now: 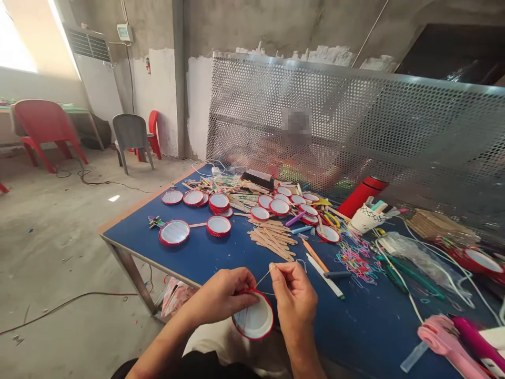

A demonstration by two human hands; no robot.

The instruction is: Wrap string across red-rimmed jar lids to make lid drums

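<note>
My left hand (232, 292) is closed on the upper edge of a shallow round white dish with a red rim (258, 318), thumb over its face. A few thin coloured strands cross the inside of this dish. To its right, my right hand (294, 295) pinches a thin pale string (263, 278) between thumb and finger. That string runs taut down to the rim by my left fingers. Both hands are above the near edge of the blue table (193, 263), over my lap.
Several similar red-rimmed dishes (219, 225) and wooden sticks (272, 237) cover the table's middle. To the right are coloured bands (357, 258), a pen cup (366, 217), a red flask (363, 195) and a pink glue gun (445, 337). A perforated metal panel (335, 116) stands behind.
</note>
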